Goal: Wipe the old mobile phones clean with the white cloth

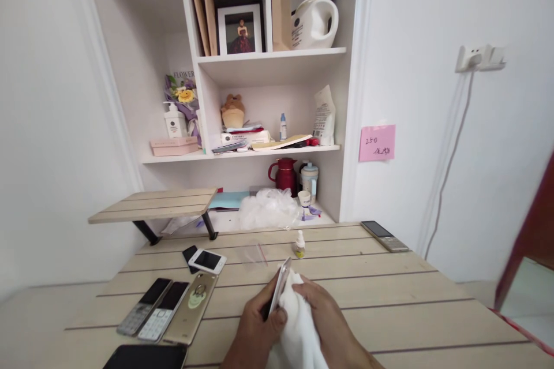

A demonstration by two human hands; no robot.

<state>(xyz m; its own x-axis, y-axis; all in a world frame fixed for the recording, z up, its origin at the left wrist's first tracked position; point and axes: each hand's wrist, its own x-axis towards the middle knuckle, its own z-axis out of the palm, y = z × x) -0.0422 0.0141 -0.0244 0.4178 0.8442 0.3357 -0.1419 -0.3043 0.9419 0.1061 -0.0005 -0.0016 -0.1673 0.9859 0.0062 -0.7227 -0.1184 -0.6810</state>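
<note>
Near the front of the slatted table, my left hand [262, 317] is closed round a phone [282, 283], which it holds up on edge. My right hand [326, 311] grips a white cloth [298, 323], whose upper part lies against the side of the phone. The cloth hangs down between both hands and leaves the frame at the bottom. Some of the right fingers are hidden behind the cloth. Just beyond the hands stands a small spray bottle [300, 245] with a white top. A clear zip bag [254, 254] lies flat to its left.
On the left lie two keypad phones [145, 305], a gold phone [191, 308] with a ring holder, a white phone [208, 261] over a dark one, and a black device [147, 357]. Another keypad phone [384, 236] rests back right. A raised wooden stand [156, 204] and shelves [272, 57] border the table.
</note>
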